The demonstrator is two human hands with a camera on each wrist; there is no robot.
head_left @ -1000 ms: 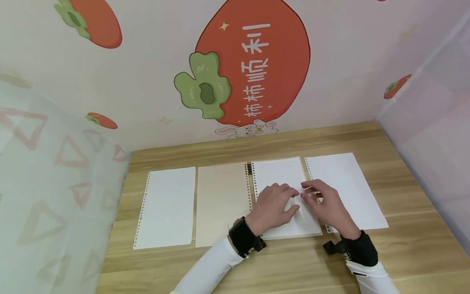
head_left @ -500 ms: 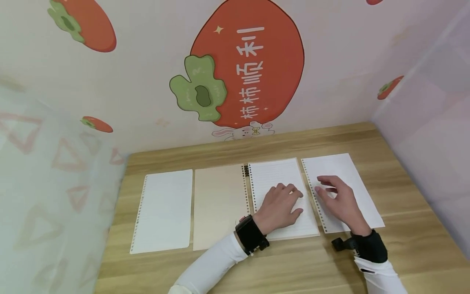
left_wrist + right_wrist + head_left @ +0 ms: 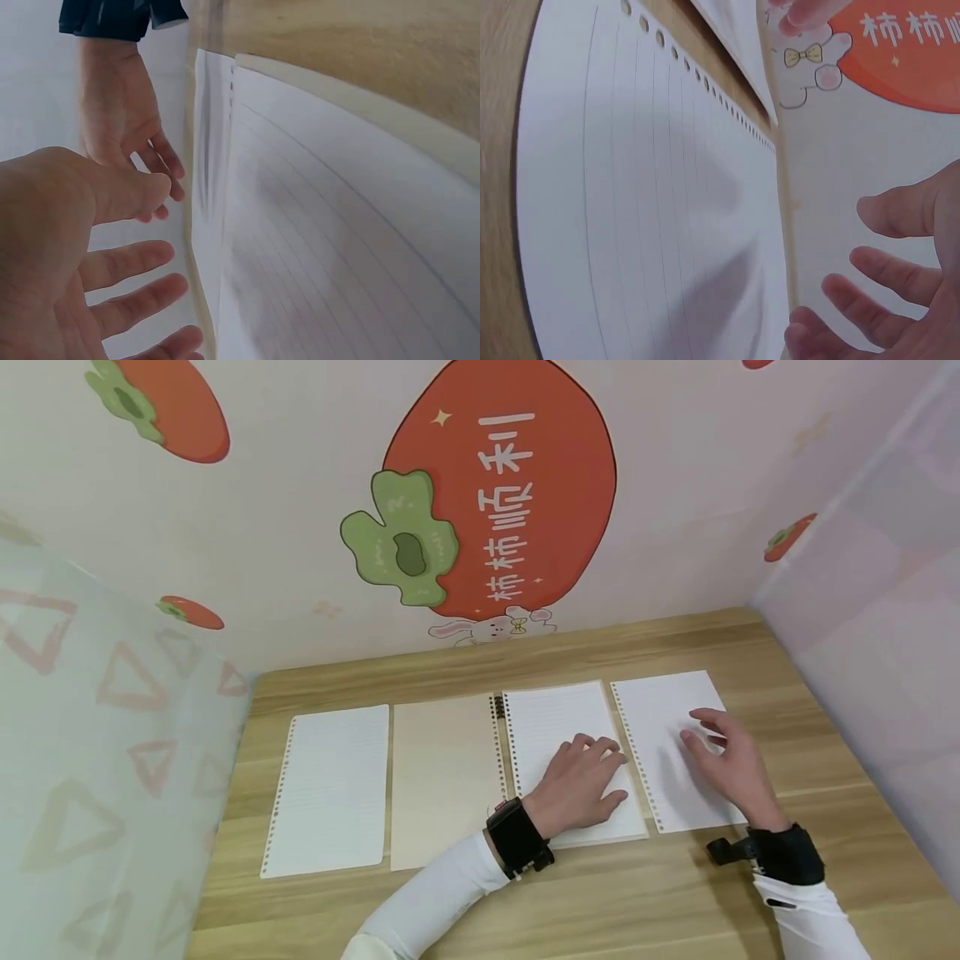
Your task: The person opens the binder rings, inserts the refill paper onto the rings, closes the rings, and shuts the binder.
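A ring-bound notebook lies open, its beige cover (image 3: 442,760) to the left and its lined white pages (image 3: 551,706) to the right. My left hand (image 3: 577,785) is spread over the lined pages, holding nothing; in the left wrist view its fingers (image 3: 135,262) look apart from the paper. To the right lies a loose hole-punched sheet (image 3: 652,710), with lines visible in the right wrist view. My right hand (image 3: 738,772) hovers over that sheet's right edge, thumb and fingers (image 3: 870,304) apart with nothing between them.
Another loose lined sheet (image 3: 330,793) with punched holes lies left of the beige cover. Everything rests on a wooden table (image 3: 585,910). Patterned walls close in the table at the back (image 3: 300,568), left and right.
My right hand has moved right, from the notebook's right edge to across the loose sheet. My left hand has stayed over the lined pages, shifting slightly right relative to them.
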